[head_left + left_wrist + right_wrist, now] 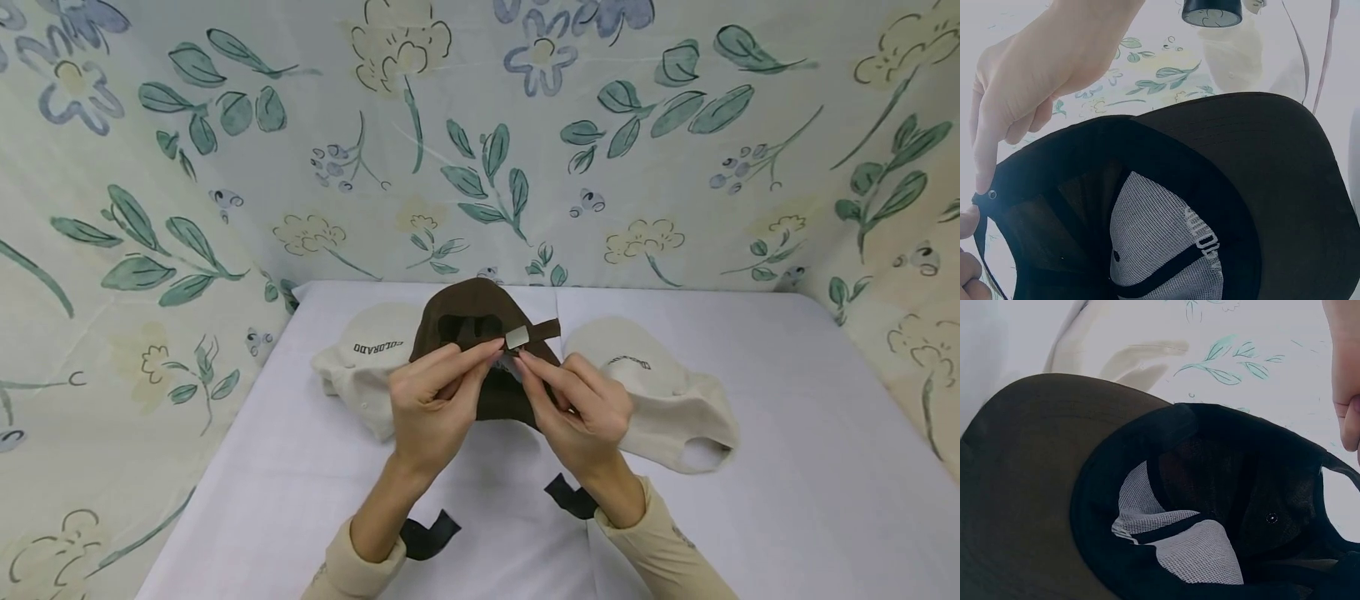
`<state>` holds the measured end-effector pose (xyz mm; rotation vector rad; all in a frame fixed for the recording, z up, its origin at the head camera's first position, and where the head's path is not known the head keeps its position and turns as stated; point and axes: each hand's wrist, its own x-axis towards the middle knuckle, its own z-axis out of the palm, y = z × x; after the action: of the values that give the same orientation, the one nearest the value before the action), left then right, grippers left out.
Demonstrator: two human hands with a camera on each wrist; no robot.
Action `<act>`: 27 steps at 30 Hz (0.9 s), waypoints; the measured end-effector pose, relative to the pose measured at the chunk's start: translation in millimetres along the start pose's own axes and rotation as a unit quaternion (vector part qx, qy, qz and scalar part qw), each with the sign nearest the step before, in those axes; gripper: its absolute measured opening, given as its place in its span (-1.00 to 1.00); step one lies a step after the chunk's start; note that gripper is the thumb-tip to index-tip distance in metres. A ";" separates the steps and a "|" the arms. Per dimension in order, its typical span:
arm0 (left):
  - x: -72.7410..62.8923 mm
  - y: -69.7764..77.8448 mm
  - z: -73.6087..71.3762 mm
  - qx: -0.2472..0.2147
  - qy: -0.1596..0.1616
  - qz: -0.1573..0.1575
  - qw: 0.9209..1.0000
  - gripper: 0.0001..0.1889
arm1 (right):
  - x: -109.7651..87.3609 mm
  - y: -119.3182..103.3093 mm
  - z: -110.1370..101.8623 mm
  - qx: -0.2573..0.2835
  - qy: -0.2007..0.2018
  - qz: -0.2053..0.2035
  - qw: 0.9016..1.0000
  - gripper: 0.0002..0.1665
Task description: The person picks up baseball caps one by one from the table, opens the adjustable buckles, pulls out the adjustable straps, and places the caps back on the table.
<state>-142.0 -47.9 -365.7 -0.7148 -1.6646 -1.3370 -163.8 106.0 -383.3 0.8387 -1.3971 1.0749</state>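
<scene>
Sleeves [356,560] foremost, left hand [431,408] and right hand [588,412] pinch a brown cap's [476,300] strap [546,331] toward the counter's [780,383] far edge, apparently adjusting; next needs steady tension.

One brown cap [472,302], two cream caps [366,365] [660,404], one buckle [517,337], two beige sleeves [358,560] [660,542]

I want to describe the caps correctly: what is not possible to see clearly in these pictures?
- Head view: the right edge of the COLORADO cap, hidden behind the brown cap and left hand.
- Head view: lettering on the other pale cap, too small to read.
- Head view: the strap near its clasp, partly covered by the right hand.
- Left wrist view: the brown cap's lower part, cut off by the bottom edge.
</scene>
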 end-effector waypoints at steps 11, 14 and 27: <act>-1.0 -0.4 3.6 0.021 0.005 0.025 0.999 -0.84 | 1.9 0.7 -0.9 -0.022 0.025 -0.021 0.999 -0.78; -1.4 -0.7 3.8 0.029 0.005 0.027 0.999 -0.84 | 1.9 2.3 -0.7 -0.023 0.029 -0.022 0.999 -0.78; -2.4 -2.4 4.4 0.028 0.001 0.026 0.999 -0.84 | 3.8 5.6 -2.6 -0.024 0.044 -0.005 0.999 -0.79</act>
<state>-144.1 -44.1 -369.2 -0.7180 -1.6652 -1.2495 -168.5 110.7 -380.4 0.7538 -1.3379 1.0558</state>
